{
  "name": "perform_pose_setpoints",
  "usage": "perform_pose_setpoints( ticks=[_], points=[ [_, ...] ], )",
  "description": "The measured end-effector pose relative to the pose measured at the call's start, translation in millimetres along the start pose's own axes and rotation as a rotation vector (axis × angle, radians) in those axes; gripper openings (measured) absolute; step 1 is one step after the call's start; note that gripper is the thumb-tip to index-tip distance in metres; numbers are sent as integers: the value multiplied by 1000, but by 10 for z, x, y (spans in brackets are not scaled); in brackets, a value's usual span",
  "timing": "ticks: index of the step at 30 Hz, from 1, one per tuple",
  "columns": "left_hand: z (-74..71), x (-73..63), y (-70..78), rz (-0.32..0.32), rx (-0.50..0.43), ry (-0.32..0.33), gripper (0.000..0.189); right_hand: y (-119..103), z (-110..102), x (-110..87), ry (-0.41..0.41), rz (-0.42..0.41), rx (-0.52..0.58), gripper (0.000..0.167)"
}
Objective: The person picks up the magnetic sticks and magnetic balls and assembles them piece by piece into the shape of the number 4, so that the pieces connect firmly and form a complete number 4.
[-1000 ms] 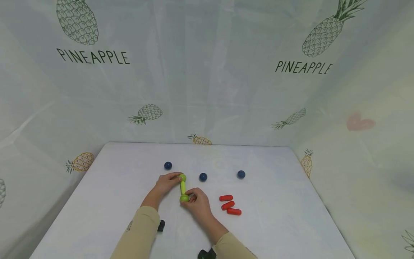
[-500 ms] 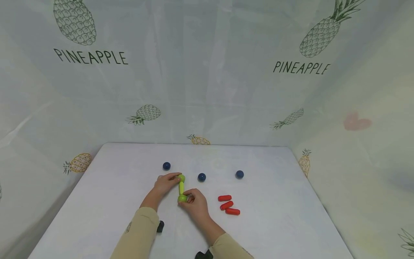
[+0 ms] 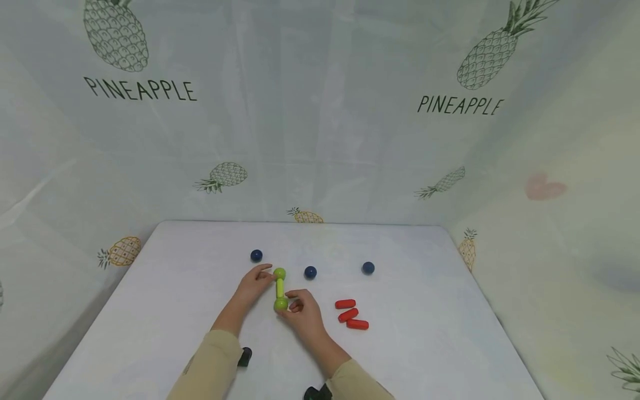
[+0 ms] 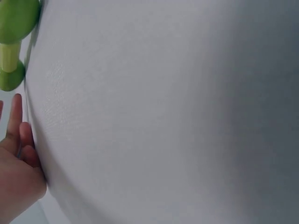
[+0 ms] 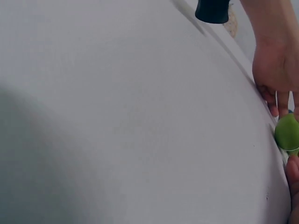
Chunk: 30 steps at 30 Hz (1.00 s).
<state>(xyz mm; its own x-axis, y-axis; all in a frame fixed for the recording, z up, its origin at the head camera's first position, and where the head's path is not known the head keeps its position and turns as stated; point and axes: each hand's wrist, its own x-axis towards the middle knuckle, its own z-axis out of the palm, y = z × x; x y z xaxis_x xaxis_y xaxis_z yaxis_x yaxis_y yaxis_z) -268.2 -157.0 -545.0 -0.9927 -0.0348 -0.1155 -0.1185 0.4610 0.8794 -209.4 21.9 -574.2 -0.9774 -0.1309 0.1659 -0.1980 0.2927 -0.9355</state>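
A green toy dumbbell [image 3: 280, 289], a yellow-green stick with a green ball at each end, lies on the white table in the head view. My right hand [image 3: 306, 316] has thumb and index finger on either side of its near ball, pinching it. Just left of the far ball, my left hand [image 3: 253, 284] has its fingers loosely extended and holds nothing. The left wrist view shows a gap between a finger of the left hand [image 4: 18, 163] and the dumbbell [image 4: 10, 58]. In the right wrist view, one green ball [image 5: 287, 133] sits between both hands.
Three dark blue balls [image 3: 310, 272] are spread behind the dumbbell. To the right of my right hand lie three red sticks [image 3: 348, 315], close together. A black device [image 3: 245, 356] shows beside the left sleeve. Pineapple-print cloth [image 3: 300, 111] hangs around the table [image 3: 425, 311].
My left hand has let go of the dumbbell's far ball and drawn back slightly to the left. The right hand stays at the near ball. The whole head view shifts slightly.
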Motion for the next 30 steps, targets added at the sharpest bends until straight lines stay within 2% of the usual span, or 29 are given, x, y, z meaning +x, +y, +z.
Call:
perform_pose_setpoints(
  ticks=[3,13,21,30],
  points=[
    [4,-60,12,2,-27,6,44,-32,-56,-34,-2,1,16,37],
    [-4,-335,67,-19,-17,14,39,-157,-310,-150,-56,144,42,36],
    [60,-464,137,-68,-27,-4,38,-213,-500,-220,-22,160,33,35],
    [101,-594,153,-86,-87,1,38,-185,-678,-290,-3,144,-19,31]
  ],
)
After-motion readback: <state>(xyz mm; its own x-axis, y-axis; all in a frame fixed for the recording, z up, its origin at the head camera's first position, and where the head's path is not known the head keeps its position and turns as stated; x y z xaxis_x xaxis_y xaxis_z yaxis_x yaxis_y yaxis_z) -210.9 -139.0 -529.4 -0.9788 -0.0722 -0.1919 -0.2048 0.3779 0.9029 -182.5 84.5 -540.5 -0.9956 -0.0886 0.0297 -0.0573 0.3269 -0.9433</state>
